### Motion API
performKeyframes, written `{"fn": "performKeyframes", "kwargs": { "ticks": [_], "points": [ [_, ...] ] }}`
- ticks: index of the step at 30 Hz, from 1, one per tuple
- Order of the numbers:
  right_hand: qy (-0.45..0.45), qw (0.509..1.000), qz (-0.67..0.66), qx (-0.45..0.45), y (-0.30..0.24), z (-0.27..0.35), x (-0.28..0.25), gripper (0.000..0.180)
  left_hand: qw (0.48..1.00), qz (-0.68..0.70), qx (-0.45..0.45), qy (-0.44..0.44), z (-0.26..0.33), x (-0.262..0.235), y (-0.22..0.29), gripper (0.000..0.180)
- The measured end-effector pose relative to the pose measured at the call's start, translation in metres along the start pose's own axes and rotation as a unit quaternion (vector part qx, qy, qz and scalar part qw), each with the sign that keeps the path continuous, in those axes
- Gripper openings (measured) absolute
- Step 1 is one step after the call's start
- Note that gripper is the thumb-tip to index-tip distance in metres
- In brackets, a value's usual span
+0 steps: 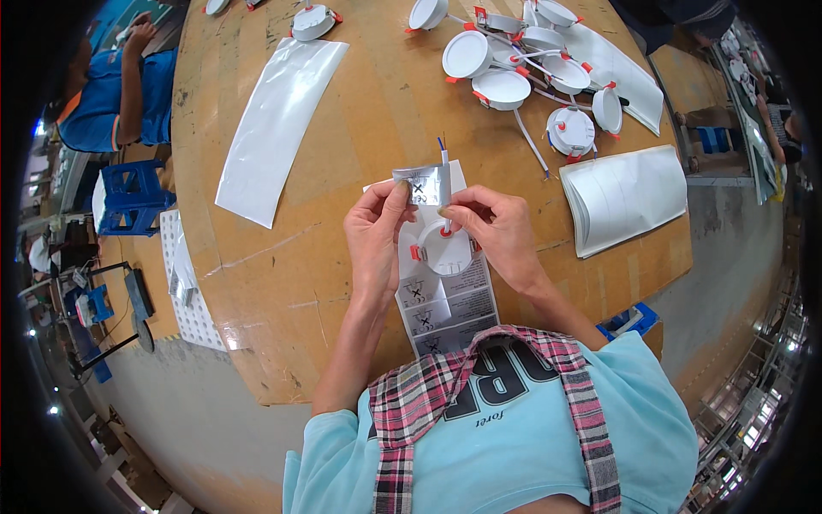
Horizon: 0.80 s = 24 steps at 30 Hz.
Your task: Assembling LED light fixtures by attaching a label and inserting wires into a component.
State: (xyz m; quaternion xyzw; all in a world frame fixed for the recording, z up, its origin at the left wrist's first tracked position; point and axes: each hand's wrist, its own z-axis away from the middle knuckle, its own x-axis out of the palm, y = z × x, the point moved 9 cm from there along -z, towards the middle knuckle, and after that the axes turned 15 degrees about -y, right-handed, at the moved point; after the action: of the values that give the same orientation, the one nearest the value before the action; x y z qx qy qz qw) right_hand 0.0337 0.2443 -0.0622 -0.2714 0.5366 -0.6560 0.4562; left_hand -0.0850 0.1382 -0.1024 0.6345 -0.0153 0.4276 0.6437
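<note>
Between thumb and fingers, my left hand (379,230) pinches a silver sticker label (418,184) with dark print. My right hand (498,230) grips the white cable (444,163) at the label's right edge. Thin coloured wire ends stick out of the cable's top. The cable leads down to a round white downlight (447,254) with red-tipped spring clips, lying back side up below my hands. Beneath it is a strip of silver labels (425,310), partly covered by the downlight and my hands. Whether the label touches the cable all along its edge is hard to tell.
Several white downlights (501,86) with cables are heaped at the far right of the brown table (360,128). A stack of white sheets (629,193) lies right, a glossy strip (282,128) left. Past the table's left edge are a blue stool (135,197) and a person (120,94).
</note>
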Motion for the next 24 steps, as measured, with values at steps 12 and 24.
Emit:
{"fn": "performKeyframes", "kwargs": {
  "ticks": [12, 24],
  "points": [
    [0.03, 0.999, 0.008, -0.033, 0.003, 0.005, 0.004, 0.012, 1.0, -0.011, 0.024, 0.014, 0.004, -0.003, 0.0, 0.011],
    [0.002, 0.995, -0.055, -0.082, -0.007, -0.014, -0.013, 0.036, 0.998, -0.044, 0.023, 0.024, 0.002, -0.005, -0.001, 0.01]
  ]
}}
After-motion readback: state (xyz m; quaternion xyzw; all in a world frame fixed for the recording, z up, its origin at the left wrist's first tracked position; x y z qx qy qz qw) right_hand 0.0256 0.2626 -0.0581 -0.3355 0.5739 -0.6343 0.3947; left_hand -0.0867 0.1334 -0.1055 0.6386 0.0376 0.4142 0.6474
